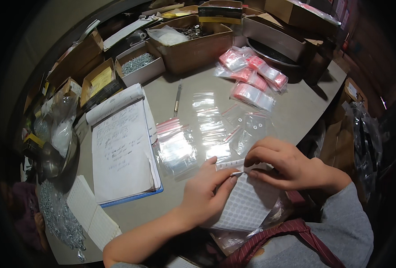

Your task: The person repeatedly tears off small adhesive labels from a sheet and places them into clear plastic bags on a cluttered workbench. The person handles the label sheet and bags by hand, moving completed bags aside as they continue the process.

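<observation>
Left hand (pixel 207 193) and right hand (pixel 282 164) are pinching the upper edge of a white sheet with grey round dots (pixel 245 204), which is extending just below them; to their left, handwriting (pixel 121 139) is marking a white paper pad (pixel 126 190).

I could read no words from my end: handwriting (pixel 117 140) ran down the open notepad (pixel 128 181), too small to make out, and the white label (pixel 76 88) on a cardboard box (pixel 65 85) at left was equally illegible.
</observation>
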The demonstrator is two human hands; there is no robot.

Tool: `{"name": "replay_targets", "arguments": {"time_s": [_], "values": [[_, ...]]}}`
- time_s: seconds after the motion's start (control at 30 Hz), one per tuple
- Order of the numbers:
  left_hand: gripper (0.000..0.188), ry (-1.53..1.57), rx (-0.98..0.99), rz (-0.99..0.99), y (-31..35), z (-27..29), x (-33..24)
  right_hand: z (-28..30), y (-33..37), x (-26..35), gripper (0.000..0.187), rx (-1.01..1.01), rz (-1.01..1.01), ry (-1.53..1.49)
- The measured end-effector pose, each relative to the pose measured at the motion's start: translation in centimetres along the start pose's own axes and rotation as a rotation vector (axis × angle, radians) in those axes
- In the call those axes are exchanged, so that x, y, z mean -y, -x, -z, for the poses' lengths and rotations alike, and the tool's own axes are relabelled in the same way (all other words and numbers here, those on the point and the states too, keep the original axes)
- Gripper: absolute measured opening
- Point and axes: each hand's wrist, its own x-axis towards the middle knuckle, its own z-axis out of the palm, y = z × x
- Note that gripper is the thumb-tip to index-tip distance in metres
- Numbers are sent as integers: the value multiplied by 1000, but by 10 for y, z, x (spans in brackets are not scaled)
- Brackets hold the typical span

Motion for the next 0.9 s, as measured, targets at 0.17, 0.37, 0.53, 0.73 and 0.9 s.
{"name": "replay_targets", "arguments": {"time_s": [0.17, 0.37, 0.53, 0.73, 0.9], "values": [[15, -13, 15, -95, -4, 0, 1, -11, -12, -12, 32, -51, 8, -41], [13, -32, -7, -98, 0, 5, 0, -22, -28, -21, 37, -19, 116, -38], [13, 52, -22, -29, -4, 3, 3, -30, -24, -26, 34, -160, 245, 197], [13, 114, -20, 35, -3, 5, 4, -28, -27, -30, 26, -206, 478, 366], [11, 105, -26, 65, -4, 3, 1, -4, -55, -45, 21, -188, 222, -75]]}}
